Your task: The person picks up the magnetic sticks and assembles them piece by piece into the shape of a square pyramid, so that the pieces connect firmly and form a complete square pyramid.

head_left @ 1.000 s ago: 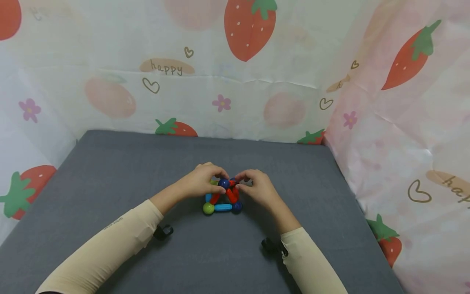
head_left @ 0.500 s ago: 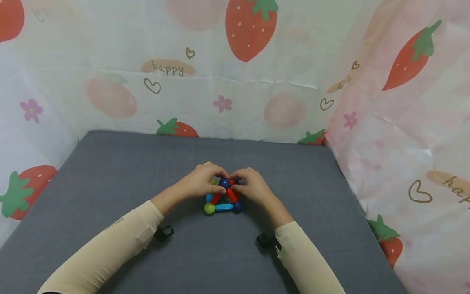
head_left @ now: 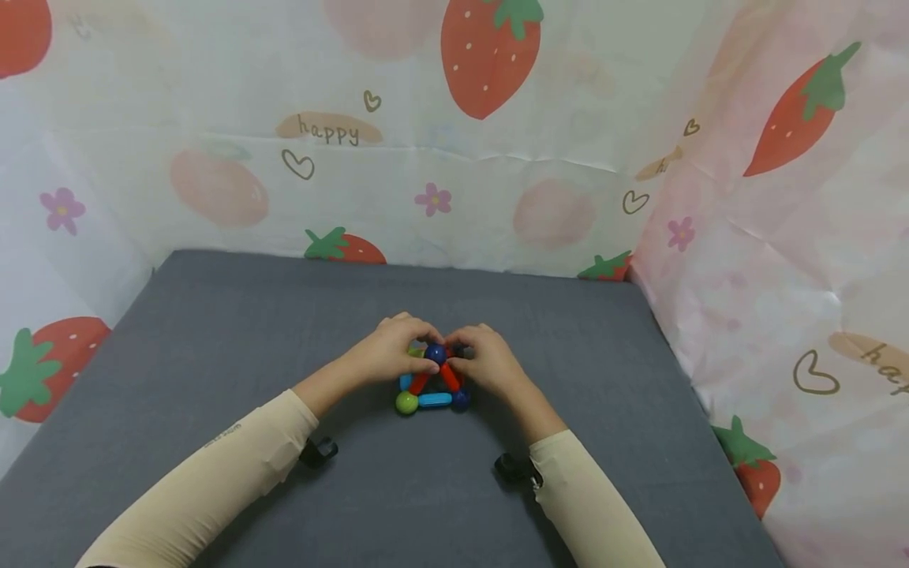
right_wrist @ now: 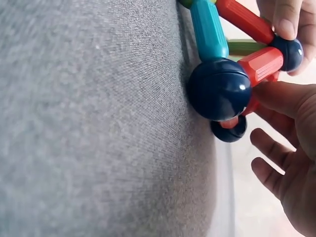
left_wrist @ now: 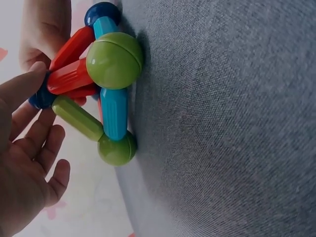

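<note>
A pyramid of magnetic rods and balls [head_left: 435, 400] stands on the grey cloth. Its base shows light-blue rods [left_wrist: 114, 113], green balls [left_wrist: 114, 60] and dark-blue balls [right_wrist: 219, 89]. Red rods [right_wrist: 262, 64] and one green rod [left_wrist: 78, 118] slope up to a dark-blue top ball [head_left: 435, 354]. My left hand [head_left: 394, 349] pinches that top ball between thumb and forefinger, the other fingers loosely spread. Just below it, my right hand [head_left: 490, 359] pinches a red rod on the far right side; its fingertips partly hide the rod.
A grey cloth-covered table [head_left: 284, 300] lies under the pyramid. Printed strawberry sheets [head_left: 483, 197] hang behind it and at both sides. Black wrist straps [head_left: 318, 452] sit below both forearms, near the cloth.
My right hand has moved slightly left and inward, closer to the top ball. The left hand keeps its pinch on that ball, and the pyramid stays in place.
</note>
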Available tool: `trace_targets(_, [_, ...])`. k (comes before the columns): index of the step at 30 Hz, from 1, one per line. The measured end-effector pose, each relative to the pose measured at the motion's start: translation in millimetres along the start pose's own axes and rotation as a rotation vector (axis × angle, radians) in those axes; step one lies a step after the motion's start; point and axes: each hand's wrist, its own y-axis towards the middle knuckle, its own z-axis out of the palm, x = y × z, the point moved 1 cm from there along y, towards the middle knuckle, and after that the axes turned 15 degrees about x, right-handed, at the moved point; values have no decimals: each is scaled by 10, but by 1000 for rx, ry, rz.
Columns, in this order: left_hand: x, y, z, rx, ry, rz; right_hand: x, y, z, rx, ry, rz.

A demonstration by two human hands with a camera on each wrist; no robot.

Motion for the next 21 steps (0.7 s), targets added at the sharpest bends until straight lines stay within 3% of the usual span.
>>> trace_targets(5, [-14, -8, 29, -20, 8, 9, -11, -104, -22, -31, 18, 41])
trace_targets(12, [-9, -21, 31, -58, 33, -34, 1, -282, -14, -78, 55, 68])
trace_targets(21, [-9, -263, 170, -159, 4, -165, 42, -517, 107, 45, 58, 137])
